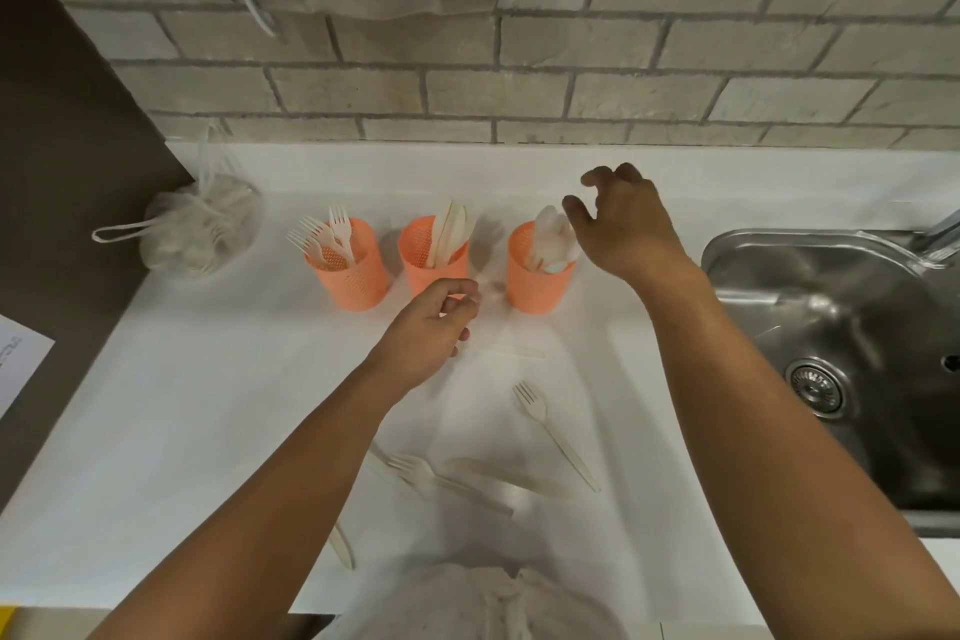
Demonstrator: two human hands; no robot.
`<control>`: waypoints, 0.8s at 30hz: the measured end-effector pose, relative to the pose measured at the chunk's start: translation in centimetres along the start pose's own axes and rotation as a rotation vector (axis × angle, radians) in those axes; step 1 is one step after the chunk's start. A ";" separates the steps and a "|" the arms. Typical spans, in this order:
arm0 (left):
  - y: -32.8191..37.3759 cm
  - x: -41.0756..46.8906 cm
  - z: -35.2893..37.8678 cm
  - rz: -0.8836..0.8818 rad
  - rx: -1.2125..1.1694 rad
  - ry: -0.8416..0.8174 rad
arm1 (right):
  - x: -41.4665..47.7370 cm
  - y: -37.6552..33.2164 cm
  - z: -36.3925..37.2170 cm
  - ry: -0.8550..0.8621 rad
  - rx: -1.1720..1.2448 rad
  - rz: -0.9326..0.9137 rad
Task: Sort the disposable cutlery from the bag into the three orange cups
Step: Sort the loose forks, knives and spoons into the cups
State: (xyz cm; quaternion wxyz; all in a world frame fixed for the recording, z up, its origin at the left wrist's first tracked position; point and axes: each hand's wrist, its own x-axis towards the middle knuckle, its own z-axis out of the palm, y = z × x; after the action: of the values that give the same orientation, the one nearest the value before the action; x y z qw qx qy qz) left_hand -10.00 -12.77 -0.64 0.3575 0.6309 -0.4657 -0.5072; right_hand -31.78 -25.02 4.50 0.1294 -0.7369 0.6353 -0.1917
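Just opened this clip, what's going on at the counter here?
A person is sorting disposable cutlery into three orange cups: forks in the left cup, knives in the middle cup, spoons in the right cup. The right hand hovers open by the spoons; the left hand pinches something blurred. Loose forks and knives remain on the counter.

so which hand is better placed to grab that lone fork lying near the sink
Right, probably. The right hand is open and empty above the spoon cup, on the fork's side. The left hand is curled, pinching something blurred by the middle cup.
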 end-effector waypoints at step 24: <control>-5.7 -6.4 -3.5 -0.104 0.016 0.091 | -14.7 0.3 11.0 -0.450 -0.172 -0.067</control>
State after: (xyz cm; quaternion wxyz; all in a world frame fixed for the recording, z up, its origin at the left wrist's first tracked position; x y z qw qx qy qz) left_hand -5.61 -5.00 -3.13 0.3466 0.6795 -0.4196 -0.4921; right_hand -28.89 -11.13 -7.16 0.1983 -0.7901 0.5794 0.0279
